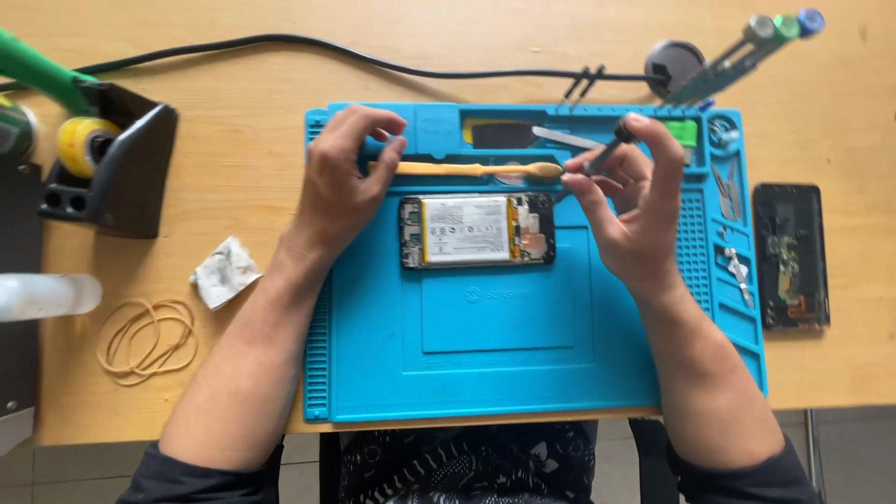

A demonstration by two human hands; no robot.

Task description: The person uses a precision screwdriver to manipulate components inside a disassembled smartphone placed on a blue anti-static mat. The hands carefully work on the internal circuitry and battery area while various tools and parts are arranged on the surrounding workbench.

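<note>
An opened phone with its back off lies on the blue work mat, battery and board showing. My left hand rests at the phone's left end, fingers curled near the handle of a tan toothbrush that lies on the mat just beyond the phone. My right hand hovers at the phone's right end and holds a thin dark screwdriver upright-tilted, one fingertip on its cap and its tip pointing down toward the phone's top right corner.
A phone back cover lies right of the mat. Tweezers and small parts sit in the mat's right trays. A tool stand with drivers is behind. A tape dispenser, crumpled tissue and rubber bands lie left.
</note>
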